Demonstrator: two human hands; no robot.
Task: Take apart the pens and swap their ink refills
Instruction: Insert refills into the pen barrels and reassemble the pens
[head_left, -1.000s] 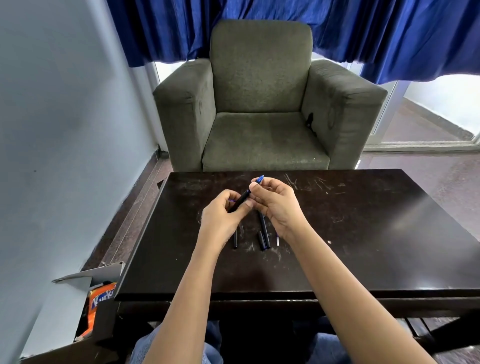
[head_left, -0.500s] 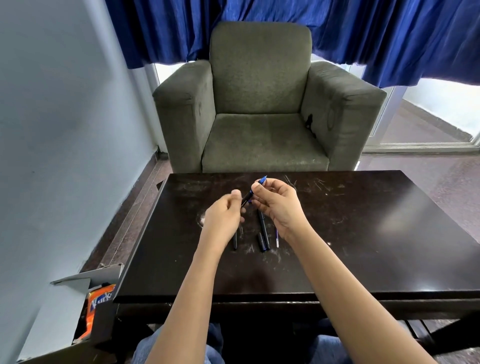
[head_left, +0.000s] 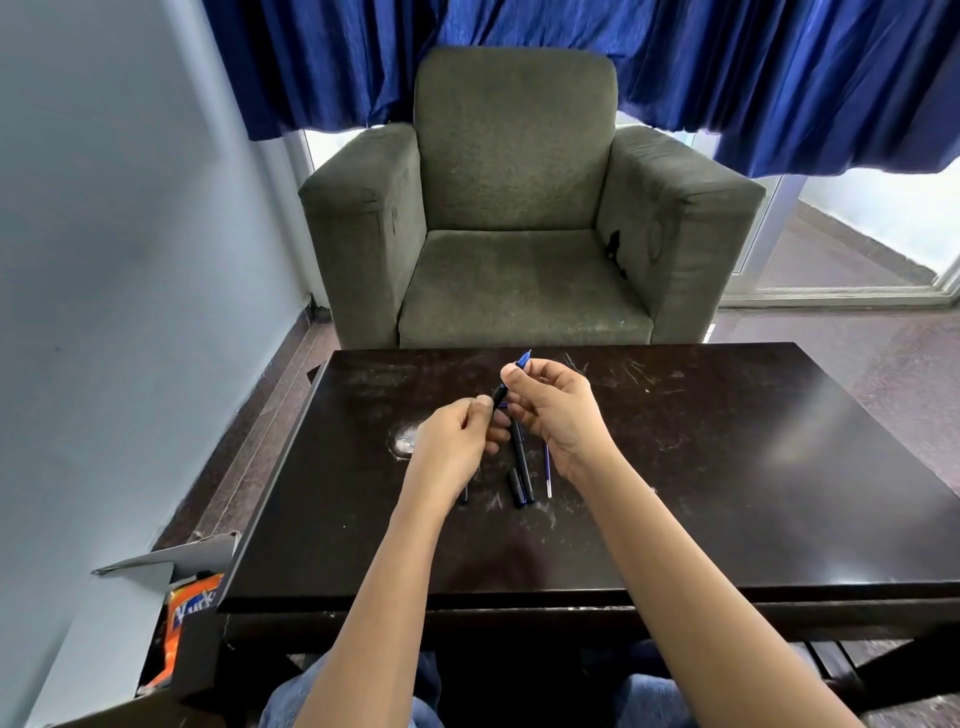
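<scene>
dark wooden table (head_left: 727, 493), top scratched and dusty, is set before a grey-green armchair (head_left: 514, 171); a blue curtain (head_left: 753, 78) is hung behind it, with a pale wall (head_left: 104, 260) to the left. an open cardboard box (head_left: 156, 566) holding an orange packet (head_left: 182, 618) is seen below the table's near left corner.

item 1: held pen (head_left: 500, 396), black barrel with blue tip, raised over the middle of the table and tilted, tip pointing up and away. the lower barrel is pinched between thumb and curled fingers of the left hand (head_left: 452, 447); the blue end is pinched by thumb and forefinger of the right hand (head_left: 561, 415), the other fingers loosely curled.

item 2: long black barrel (head_left: 522, 467), laid flat on the table beneath the hands.

item 3: short black piece (head_left: 517, 488), laid just left of the barrel's near end; contact cannot be told.

item 4: thin refill (head_left: 548, 470), blue with a pale near end, laid just right of the barrel, apart from it.

item 5: small dark part (head_left: 464, 498), mostly hidden by the left wrist; kind cannot be told.
</scene>
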